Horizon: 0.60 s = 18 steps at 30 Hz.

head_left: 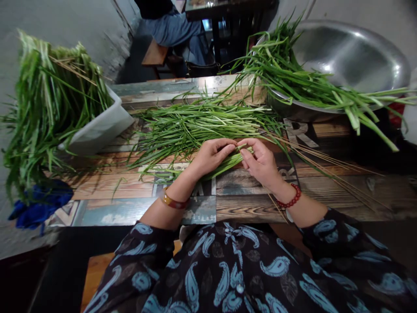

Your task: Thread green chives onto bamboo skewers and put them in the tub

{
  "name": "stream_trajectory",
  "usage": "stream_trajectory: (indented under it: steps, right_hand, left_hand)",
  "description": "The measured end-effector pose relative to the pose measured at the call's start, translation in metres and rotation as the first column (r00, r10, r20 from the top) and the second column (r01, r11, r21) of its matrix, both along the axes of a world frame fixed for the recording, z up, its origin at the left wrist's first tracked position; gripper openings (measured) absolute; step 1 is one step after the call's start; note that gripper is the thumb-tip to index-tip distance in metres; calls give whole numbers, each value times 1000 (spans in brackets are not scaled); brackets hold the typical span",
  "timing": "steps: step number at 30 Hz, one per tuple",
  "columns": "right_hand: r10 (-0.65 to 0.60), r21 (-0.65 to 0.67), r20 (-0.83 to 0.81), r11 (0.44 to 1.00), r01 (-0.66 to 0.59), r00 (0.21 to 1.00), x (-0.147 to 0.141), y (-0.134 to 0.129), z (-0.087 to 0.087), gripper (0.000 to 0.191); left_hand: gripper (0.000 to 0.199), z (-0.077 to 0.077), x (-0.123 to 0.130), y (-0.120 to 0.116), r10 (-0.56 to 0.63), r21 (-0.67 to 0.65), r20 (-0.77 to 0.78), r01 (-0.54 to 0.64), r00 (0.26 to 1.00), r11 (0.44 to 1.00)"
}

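Observation:
My left hand (215, 155) and my right hand (259, 160) meet over the table, fingers pinched together on the pale stalk ends of a few garlic chives (224, 167). Thin bamboo sticks (275, 203) show below my right palm and slant toward the table's front edge; whether that hand grips them I cannot tell. Just beyond my fingers lies a wide pile of loose garlic chives (208, 121), stalk ends to the right. More bamboo skewers (335, 164) lie on the table to the right of my right hand.
A white plastic bin (97, 130) on the left is heaped with garlic chives on skewers. At the back right, a large steel basin (352, 52) has more chives hanging over its rim. A blue cloth-like item (45, 202) lies at the left table corner. Someone sits beyond the table (192, 84).

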State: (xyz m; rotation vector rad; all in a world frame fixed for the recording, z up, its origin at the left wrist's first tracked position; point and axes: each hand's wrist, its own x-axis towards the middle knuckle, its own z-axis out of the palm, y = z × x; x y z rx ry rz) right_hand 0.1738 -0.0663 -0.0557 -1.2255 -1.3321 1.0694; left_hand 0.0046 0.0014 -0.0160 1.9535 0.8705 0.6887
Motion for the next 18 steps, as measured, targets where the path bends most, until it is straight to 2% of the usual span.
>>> stream_trajectory:
  steps: [3,5,11,15,16,18]
  right_hand:
    - [-31,19,-31,999,32,999,-2,-1,4,26]
    - [-34,11,-18,999,34,999,-2,-1,5,27]
    - [-48,-30,38,998,50,998,-1,-1,4,28]
    - [-55,-22,38,998,56,998,-1,0,3,26]
    - [-60,-21,38,998,61,997,-1,0,3,25]
    - [-56,-26,29,998,57,998,-2,0,3,24]
  left_hand:
    - [31,-1,1,-1,-46,-73,-2,46,999,996]
    - [29,-4,2,-2,-22,-68,-4,22,1000,997]
    - [25,-8,8,-10,52,83,-52,-48,997,995]
    - [22,-5,4,-7,-2,3,-11,2,1000,1000]
    - [22,-5,1,-4,18,-11,16,-17,1000,1000]
    - [24,-6,-7,6,138,37,63,-140,988,989]
